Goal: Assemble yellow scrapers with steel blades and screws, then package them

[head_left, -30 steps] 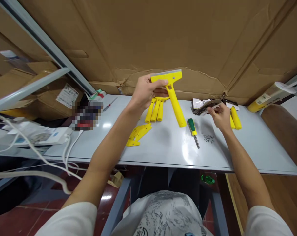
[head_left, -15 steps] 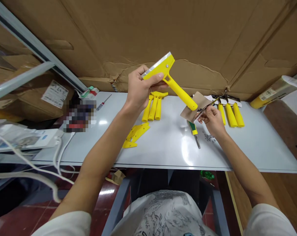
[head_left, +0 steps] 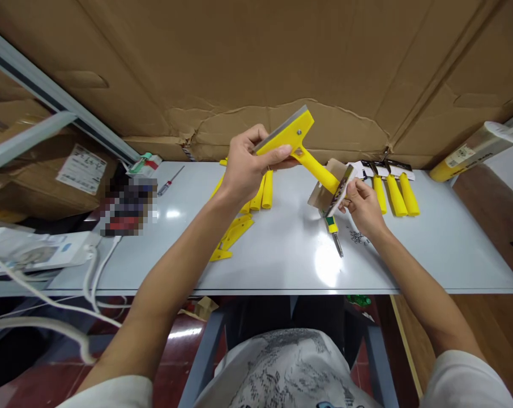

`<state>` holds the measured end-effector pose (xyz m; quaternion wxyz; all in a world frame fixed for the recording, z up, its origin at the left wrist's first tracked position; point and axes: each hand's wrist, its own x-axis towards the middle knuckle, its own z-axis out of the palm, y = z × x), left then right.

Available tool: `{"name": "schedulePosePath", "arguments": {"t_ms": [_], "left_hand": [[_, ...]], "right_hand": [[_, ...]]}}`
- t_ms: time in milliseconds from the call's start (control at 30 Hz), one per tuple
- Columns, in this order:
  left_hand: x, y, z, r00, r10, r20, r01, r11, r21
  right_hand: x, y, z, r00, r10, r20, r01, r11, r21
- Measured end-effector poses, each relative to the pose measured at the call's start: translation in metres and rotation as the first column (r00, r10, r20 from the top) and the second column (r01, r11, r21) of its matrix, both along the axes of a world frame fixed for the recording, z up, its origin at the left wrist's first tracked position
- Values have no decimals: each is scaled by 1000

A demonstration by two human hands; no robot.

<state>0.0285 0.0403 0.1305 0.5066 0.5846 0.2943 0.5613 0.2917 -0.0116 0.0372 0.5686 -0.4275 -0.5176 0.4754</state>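
Carried leftward since the earliest frame, the folded card (head_left: pixel 340 191) now overlaps the handle end of the yellow scraper (head_left: pixel 315 165), the right hand (head_left: pixel 364 208) pinching the card's edge. The left hand (head_left: pixel 248 164) grips the scraper by its bladed head above the counter (head_left: pixel 277 258). A partly hidden screwdriver (head_left: pixel 332 228) lies there near small screws (head_left: pixel 358 237).

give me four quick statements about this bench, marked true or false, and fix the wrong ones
1. The left hand holds a yellow scraper. True.
2. The right hand holds the green-and-yellow screwdriver. False: it holds a folded card; the screwdriver lies on the table.
3. Small metal pieces lie in a cluster on the table. True.
4. The flat yellow parts lie right of the metal pieces. False: they lie to the left.
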Motion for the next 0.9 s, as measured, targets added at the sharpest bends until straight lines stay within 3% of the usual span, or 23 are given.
{"name": "schedulePosePath", "arguments": {"t_ms": [100, 233, 333, 400, 600, 667, 733, 833, 900], "left_hand": [[-3, -3, 2, 996, -66, -57, 67, 998, 14], [-3, -6, 1, 983, -51, -175, 61, 996, 57], [3, -7, -6, 948, -20, -317, 52, 994, 96], [10, -7, -14, 919, -65, -389, 104, 991, 80], [26, -14, -25, 802, -380, -461, 403, 914, -52], [26, -17, -21, 785, -401, -472, 417, 906, -75], [23, -19, -17, 794, -341, -503, 362, 930, -58], [20, -19, -14, 840, -228, -493, 235, 971, -48], [20, -17, -15, 896, -187, -402, 169, 982, -80]], "right_hand": [[-4, -2, 0, 999, -36, -18, 36, 999, 11], [-6, -7, -2, 998, 44, 52, -44, 999, 13], [-7, -13, -1, 983, 56, 172, -63, 997, 36], [-10, -18, 3, 973, 73, 220, -87, 995, 56], [-24, -30, 17, 998, 57, 40, -55, 997, -46], [-25, -31, 19, 999, 41, 12, -40, 997, -61], [-23, -31, 21, 998, 54, 27, -53, 997, -62], [-17, -33, 24, 960, 29, 278, -47, 997, 58], [-15, -33, 26, 807, -93, 584, -53, 972, 228]]}}
